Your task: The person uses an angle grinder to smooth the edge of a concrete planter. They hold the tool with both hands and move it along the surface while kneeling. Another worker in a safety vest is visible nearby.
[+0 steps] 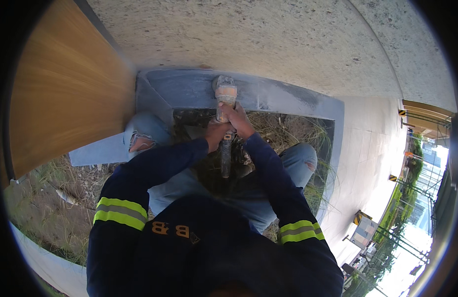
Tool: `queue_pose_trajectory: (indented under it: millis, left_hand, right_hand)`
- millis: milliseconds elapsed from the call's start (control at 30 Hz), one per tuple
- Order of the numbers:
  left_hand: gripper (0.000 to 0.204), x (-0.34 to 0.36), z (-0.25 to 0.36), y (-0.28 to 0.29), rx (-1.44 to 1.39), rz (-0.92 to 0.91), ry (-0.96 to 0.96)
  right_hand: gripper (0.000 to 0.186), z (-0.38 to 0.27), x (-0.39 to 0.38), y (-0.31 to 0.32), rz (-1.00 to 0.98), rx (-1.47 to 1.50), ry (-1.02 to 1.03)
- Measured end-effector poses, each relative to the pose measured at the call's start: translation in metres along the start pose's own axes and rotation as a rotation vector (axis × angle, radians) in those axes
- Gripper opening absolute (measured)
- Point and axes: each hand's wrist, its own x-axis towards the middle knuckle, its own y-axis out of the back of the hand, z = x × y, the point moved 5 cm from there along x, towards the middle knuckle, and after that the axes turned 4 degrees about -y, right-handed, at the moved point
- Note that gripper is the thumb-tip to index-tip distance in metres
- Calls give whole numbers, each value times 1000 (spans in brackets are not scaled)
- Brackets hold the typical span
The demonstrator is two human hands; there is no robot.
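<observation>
An angle grinder (225, 91), dusty and worn, is held with its head against the grey concrete edging (283, 94) at the foot of a speckled wall. My right hand (238, 120) is closed on its body, thumb over the top. My left hand (217, 134) is closed round it just below, near where the dark rear end hangs down between my knees. Pale dust marks the edging's face around the head. My hands partly hide the tool, and the disc is hard to make out.
A brown wooden panel (65, 94) stands at the left. My bent knees (298, 161) frame dry grass and dirt (63, 208). The speckled wall (288, 39) spans the top. At the right are a pale paved walkway (362, 148), striped barriers and railings.
</observation>
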Motion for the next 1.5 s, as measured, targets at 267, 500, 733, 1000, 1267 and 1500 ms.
queue_pose_trajectory:
  millis: [267, 500, 733, 1000, 1267, 1500]
  left_hand:
    - [34, -4, -9, 8, 92, 113, -68]
    - [31, -14, -1, 6, -170, 19, -28]
    - [25, 0, 7, 11, -34, 106, -79]
    - [26, -26, 2, 6, -62, 70, 11]
    - [27, -18, 5, 19, -102, 151, -110]
    - [27, -9, 8, 12, -46, 145, -133]
  right_hand:
    - [63, -5, -2, -14, -97, -85, 70]
    - [66, -11, 2, -18, -24, -245, 58]
    - [65, -30, 12, -29, -34, -304, 35]
    - [68, -11, 0, -24, -55, -258, 34]
    - [68, -24, 11, -44, -118, -368, 52]
    - [73, -32, 12, -39, -106, -353, 59]
